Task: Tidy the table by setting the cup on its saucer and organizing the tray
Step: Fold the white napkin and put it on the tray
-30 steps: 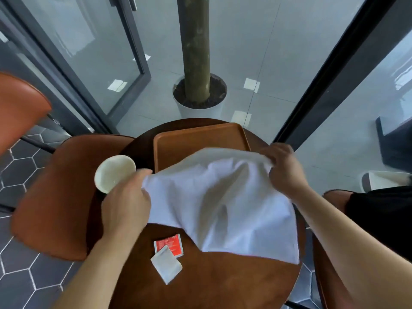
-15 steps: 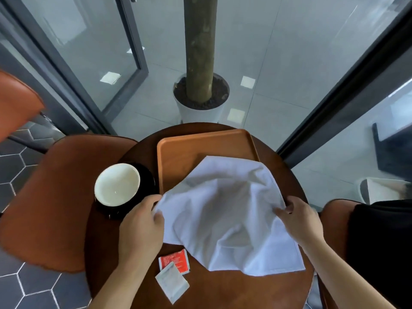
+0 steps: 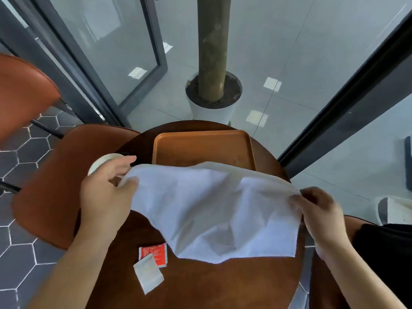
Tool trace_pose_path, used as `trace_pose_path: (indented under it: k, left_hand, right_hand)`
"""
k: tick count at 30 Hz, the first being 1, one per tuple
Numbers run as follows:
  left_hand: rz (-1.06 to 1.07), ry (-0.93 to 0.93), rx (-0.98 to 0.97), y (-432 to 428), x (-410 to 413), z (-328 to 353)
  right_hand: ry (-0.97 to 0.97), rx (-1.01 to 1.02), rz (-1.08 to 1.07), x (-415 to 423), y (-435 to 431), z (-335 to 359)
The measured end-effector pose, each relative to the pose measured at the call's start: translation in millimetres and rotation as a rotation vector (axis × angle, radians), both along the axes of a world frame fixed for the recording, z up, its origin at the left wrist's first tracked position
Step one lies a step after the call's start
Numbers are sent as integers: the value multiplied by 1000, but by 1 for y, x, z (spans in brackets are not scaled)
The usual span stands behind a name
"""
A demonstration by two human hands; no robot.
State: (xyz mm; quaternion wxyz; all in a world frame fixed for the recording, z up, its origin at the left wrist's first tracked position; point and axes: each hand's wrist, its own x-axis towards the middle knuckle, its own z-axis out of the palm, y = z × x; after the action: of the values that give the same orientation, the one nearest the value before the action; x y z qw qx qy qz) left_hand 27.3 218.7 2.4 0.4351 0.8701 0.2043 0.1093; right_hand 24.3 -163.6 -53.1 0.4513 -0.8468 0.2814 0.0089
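Right now I have both hands on a white cloth (image 3: 218, 210), holding it spread above the round bench (image 3: 223, 284). My left hand (image 3: 107, 192) has its fingers (image 3: 130, 182) pinched on the cloth's far-left corner, and my right hand (image 3: 318, 210) has its fingers clamped on the right edge. The cloth's far edge hangs over the near part of the orange tray (image 3: 200, 148), which sits at the far side of the bench; its near edge droops toward the bench top. Just left of the tray I can see the white cup (image 3: 100, 162), mostly hidden behind my left hand; I cannot tell whether it stands on its saucer. Near me, a red packet (image 3: 156, 253) lies on the bench with a white packet (image 3: 148, 273) overlapping its near-left corner.
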Motion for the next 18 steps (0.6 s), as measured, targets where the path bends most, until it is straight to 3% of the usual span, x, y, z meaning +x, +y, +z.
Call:
trace_pose_path:
  k: [2,5,7,9,13,18]
  left_hand:
    - [-55,-7,160,-7,33,8]
    - [-180,94,603,-35,68,15]
    - [-231,138,656,-54,48,1]
    - [-164,181,459,-63,0,-22]
    - [-31,445,-13,-76,-70,-64]
    - [139,539,-131,-90,-63,-78]
  right_hand:
    - [44,49,53,-20,-10,12]
    - [262,176,208,-35,-8,10]
    - [341,190,262,-35,-7,2]
    - [321,119,269,-29,-7,-6]
    - [268,-114,235,-14,-8,-23]
    - [192,-160,178,30,3,-30]
